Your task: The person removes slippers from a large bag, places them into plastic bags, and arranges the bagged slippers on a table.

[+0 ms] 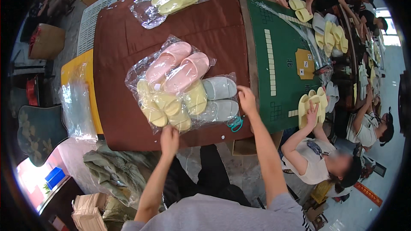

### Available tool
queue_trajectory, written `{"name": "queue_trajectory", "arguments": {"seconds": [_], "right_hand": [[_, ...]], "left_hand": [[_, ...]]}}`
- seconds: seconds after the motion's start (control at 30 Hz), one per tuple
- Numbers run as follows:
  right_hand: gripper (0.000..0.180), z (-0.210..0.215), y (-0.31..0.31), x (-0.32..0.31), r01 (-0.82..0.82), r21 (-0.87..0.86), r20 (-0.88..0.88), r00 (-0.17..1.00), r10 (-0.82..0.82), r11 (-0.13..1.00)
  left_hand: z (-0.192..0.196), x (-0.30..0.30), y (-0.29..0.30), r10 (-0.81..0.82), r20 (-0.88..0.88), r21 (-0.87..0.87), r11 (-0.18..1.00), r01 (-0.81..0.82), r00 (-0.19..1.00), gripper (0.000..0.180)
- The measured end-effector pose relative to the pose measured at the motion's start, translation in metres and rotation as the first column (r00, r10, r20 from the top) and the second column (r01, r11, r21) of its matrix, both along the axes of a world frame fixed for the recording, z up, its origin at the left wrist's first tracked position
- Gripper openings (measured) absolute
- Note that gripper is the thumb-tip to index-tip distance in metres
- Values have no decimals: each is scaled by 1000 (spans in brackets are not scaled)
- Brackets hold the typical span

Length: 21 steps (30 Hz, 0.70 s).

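Observation:
Bagged slippers lie in a pile on the brown-covered table (pixel 120 102): a pink pair (pixel 188 72) on top, yellow slippers (pixel 160 107) beneath, and a grey pair (pixel 220 98) at the right. My left hand (pixel 170 140) is closed at the near edge of a clear plastic bag around the yellow slippers. At the right side of the pile, my right hand (pixel 247 100) has its fingertips pinched at the edge of the bag around the grey pair. A small teal loop of cord (pixel 235 124) lies beside that bag.
Another bagged yellow pair (pixel 180 1) lies at the far edge. Clear empty bags (pixel 77 107) rest on a yellow surface at the left. A green game table (pixel 278 60) adjoins on the right, where a co-worker's hand (pixel 312 115) holds yellow slippers (pixel 314 100). More people sit beyond.

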State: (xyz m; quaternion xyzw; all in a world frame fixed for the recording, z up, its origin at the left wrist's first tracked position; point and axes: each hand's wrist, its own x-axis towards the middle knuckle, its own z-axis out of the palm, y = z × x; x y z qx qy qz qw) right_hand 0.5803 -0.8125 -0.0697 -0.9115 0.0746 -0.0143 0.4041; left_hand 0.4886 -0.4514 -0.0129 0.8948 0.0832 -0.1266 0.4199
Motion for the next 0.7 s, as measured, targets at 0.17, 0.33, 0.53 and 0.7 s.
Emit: {"name": "queue_trajectory", "arguments": {"seconds": [0.17, 0.33, 0.53, 0.7], "right_hand": [[75, -76, -40, 64, 56, 114, -418, 908, -3, 992], [48, -27, -1, 63, -177, 432, -481, 784, 392, 884], [35, 138, -34, -58, 319, 339, -397, 901, -173, 885], [41, 202, -93, -110, 573, 75, 12, 818, -575, 816]], "left_hand": [[-72, -46, -133, -76, -893, -392, 619, -681, 444, 53], [-112, -41, -163, -25, -902, -430, 148, -891, 432, 68], [29, -52, -205, -148, -856, -512, 109, -852, 495, 99], [107, 30, -263, -213, -458, -855, 371, -362, 863, 84]]}}
